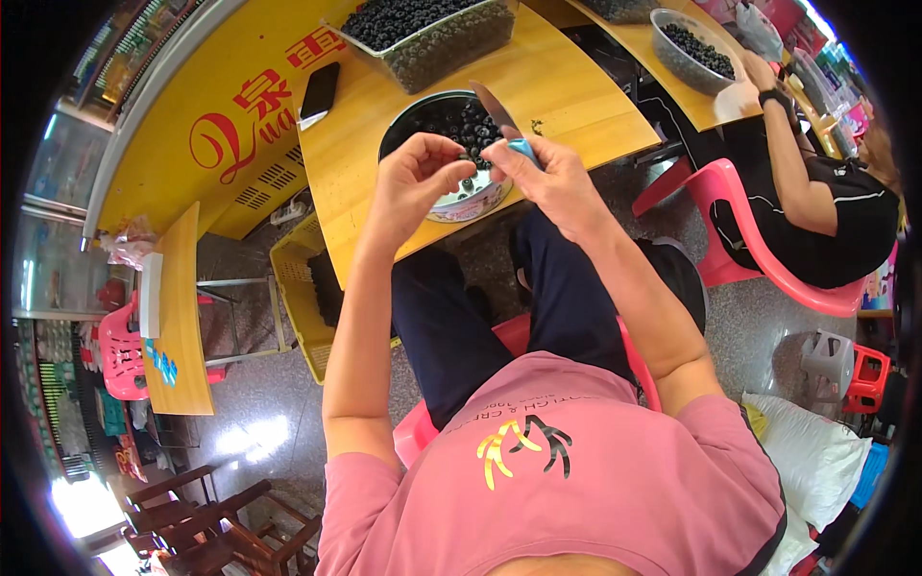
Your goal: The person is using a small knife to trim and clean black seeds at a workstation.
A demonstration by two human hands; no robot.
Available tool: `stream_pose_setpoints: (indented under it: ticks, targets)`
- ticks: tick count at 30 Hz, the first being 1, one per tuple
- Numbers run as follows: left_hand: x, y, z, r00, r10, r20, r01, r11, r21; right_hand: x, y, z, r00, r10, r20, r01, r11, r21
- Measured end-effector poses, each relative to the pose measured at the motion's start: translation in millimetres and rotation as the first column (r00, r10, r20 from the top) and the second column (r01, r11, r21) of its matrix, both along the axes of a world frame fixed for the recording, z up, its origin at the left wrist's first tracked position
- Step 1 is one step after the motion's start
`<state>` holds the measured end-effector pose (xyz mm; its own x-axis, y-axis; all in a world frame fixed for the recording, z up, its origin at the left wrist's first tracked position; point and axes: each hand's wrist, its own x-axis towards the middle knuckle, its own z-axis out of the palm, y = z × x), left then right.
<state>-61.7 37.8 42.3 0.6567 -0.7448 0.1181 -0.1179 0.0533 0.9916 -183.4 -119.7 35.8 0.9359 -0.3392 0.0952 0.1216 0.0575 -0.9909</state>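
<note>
The yellow table (pixel 586 110) stands on a speckled floor (pixel 269 396), with a heaped tub (pixel 447 58) at the far side and the bowl (pixel 471 208) of dark pieces (pixel 477 125) near. Above the bowl, my right hand (pixel 555 180) grips the knife (pixel 494 108), blade directed far-left. My left hand (pixel 415 175) curls; I cannot tell whether it pinches a piece.

Pink short-sleeved shirt (pixel 576 494) with gold-and-black print (pixel 494 455), navy trousers (pixel 574 300)
</note>
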Motion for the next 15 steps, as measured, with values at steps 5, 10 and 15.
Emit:
stream_pose_setpoints:
  ticks: [5, 10, 15]
  targets:
    - [-25.8, 8.9, 15.5, 0.879, 0.106, 0.465, -0.119, 0.993, -0.002, 11.6, 17.5, 5.2, 0.997, 0.025, 0.072, -0.034, 0.991, 0.128]
    - [-28.8, 13.6, 7.4, 0.912, 0.15, 0.381, -0.133, 0.989, -0.07, 8.1, 17.3, 10.3, 0.988, 0.151, 0.028, -0.151, 0.927, 0.344]
    - [-33.6, 13.3, -1.4, 0.96, 0.224, 0.171, -0.169, 0.943, -0.288, 8.1, 19.0, 9.8, 0.979, 0.195, 0.057, -0.2, 0.871, 0.449]
